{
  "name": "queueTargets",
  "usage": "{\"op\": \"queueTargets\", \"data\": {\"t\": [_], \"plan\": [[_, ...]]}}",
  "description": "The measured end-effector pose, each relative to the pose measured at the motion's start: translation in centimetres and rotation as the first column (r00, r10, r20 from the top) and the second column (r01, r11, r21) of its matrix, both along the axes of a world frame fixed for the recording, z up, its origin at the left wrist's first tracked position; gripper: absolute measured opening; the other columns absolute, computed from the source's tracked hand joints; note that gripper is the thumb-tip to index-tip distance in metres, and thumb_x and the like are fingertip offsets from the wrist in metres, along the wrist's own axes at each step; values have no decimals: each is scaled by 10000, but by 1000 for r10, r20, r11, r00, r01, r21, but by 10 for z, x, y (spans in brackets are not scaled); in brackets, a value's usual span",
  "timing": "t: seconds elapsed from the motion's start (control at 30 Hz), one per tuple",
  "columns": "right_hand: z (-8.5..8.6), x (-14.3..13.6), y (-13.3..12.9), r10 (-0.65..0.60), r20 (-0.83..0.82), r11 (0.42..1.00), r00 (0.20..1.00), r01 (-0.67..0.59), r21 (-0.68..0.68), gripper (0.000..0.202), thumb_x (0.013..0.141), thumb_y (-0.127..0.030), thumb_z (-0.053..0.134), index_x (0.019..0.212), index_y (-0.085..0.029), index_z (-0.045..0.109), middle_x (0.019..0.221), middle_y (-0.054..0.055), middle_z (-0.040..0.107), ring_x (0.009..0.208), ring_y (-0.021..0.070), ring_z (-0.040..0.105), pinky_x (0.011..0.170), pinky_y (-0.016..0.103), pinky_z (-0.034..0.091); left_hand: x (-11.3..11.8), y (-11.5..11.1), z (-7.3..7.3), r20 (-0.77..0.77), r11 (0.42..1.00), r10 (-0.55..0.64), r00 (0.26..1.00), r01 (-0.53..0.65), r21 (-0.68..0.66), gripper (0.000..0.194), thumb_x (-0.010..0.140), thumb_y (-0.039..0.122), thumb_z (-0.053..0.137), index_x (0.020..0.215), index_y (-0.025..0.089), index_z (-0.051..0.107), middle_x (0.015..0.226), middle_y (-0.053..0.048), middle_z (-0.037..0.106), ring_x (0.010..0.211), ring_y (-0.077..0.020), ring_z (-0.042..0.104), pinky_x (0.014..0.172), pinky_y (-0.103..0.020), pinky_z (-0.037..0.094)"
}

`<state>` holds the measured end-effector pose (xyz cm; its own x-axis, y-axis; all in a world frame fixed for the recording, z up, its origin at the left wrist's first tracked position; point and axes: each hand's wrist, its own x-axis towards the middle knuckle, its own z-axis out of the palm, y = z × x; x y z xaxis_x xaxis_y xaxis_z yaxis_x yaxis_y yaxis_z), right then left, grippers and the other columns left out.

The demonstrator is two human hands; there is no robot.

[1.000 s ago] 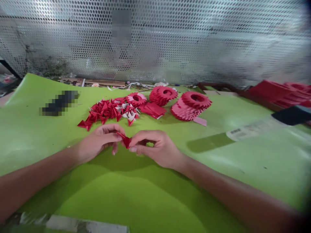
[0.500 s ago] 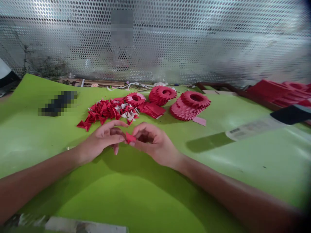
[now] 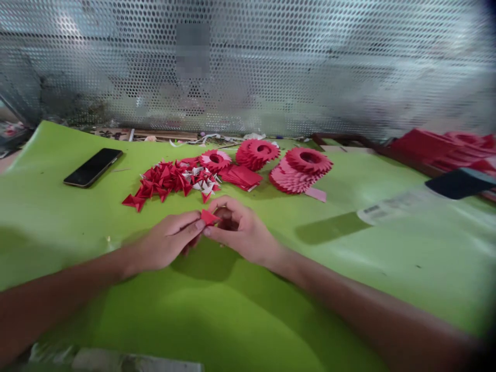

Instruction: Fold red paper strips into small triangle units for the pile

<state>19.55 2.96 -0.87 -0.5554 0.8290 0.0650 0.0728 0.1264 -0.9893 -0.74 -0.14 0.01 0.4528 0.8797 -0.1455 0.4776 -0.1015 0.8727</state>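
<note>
A small folded piece of red paper (image 3: 210, 217) is pinched between my two hands. My left hand (image 3: 170, 238) grips its left edge with thumb and fingers. My right hand (image 3: 245, 230) has thumb and fingertips closed on its right and lower side. Just beyond my hands lies a pile of red and white folded paper pieces (image 3: 166, 178). Flat red papers (image 3: 242, 176) sit right of the pile, near a small red and pink paper ring (image 3: 215, 160).
Two stacked paper rings, one red (image 3: 256, 153) and one pink and red (image 3: 296, 173), stand behind. A black phone (image 3: 93, 167) lies left. On the right are a clear container with a dark end (image 3: 459, 183) and red paper stacks (image 3: 434, 147).
My left hand's fingers have drawn together, and its thumb has moved up to the red piece, which now sits slightly higher and tilted. My right hand has shifted a little left.
</note>
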Motion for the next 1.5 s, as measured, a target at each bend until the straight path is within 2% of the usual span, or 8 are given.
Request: {"op": "queueTargets", "data": {"t": [0.17, 0.3, 0.4, 0.57, 0.83, 1.0, 1.2, 1.5], "plan": [[3, 5, 0, 14, 72, 1000, 997, -14, 6, 368, 843, -421, 767, 1097, -224, 588, 925, 11, 632, 737, 144, 566, 606, 264, 428, -3, 4, 1, 3, 999, 40, 999, -40, 24, 338, 989, 433, 421, 742, 206, 468, 602, 49, 469, 508, -112, 449, 467, -222, 342], [6, 5, 1, -16, 178, 996, 984, 1, 84, 244, 943, -435, 636, 965, -194, 666, 863, 19, 666, 713, 141, 564, 610, 263, 406, -6, 6, 0, -47, 996, 23, 999, -18, 92, 336, 964, 400, 441, 691, 205, 435, 576, 54, 433, 481, -101, 417, 448, -216, 293], [7, 3, 1, -28, 269, 988, 963, -14, 152, 245, 971, -371, 583, 860, -179, 687, 810, 23, 692, 699, 142, 576, 616, 264, 403, -6, 6, 0, -70, 993, 20, 997, -12, 117, 357, 976, 402, 428, 691, 193, 474, 587, 41, 467, 491, -102, 430, 454, -221, 281], [8, 4, 0, -41, 264, 977, 964, -16, 211, 248, 960, -361, 595, 825, -175, 689, 776, 22, 694, 679, 143, 573, 602, 260, 400, -6, 7, 3, -85, 992, 23, 996, -13, 126, 404, 989, 481, 455, 766, 172, 590, 638, 17, 551, 538, -118, 491, 480, -224, 321], [10, 5, -1, 13, 325, 981, 946, -75, 179, 297, 981, -404, 578, 817, -179, 680, 704, -2, 653, 561, 110, 497, 502, 241, 329, -8, 10, 5, -88, 996, -61, 994, 67, 65, 372, 952, 475, 530, 743, 173, 582, 634, 20, 571, 535, -116, 505, 474, -211, 332], [14, 6, -1, 11, 367, 979, 930, -86, 187, 333, 983, -418, 579, 766, -176, 650, 696, 10, 662, 569, 116, 533, 511, 236, 365, -9, 11, 4, -90, 995, -78, 993, 83, 48, 381, 965, 493, 517, 765, 175, 580, 635, 23, 558, 529, -116, 492, 468, -212, 333], [15, 6, -2, 8, 360, 981, 933, -78, 179, 324, 976, -401, 597, 751, -171, 634, 650, -7, 626, 538, 103, 496, 493, 232, 343, -10, 10, 4, -67, 994, -93, 993, 97, 57, 354, 964, 454, 521, 752, 174, 565, 634, 29, 533, 542, -113, 480, 485, -214, 330], [15, 5, -5, 69, 292, 985, 954, -111, 129, 327, 1001, -441, 563, 821, -180, 647, 746, 5, 656, 604, 116, 535, 542, 242, 393, -8, 9, 7, -30, 989, -125, 992, 127, 77, 343, 975, 435, 518, 793, 164, 623, 650, 24, 568, 561, -113, 510, 515, -213, 372]]}}
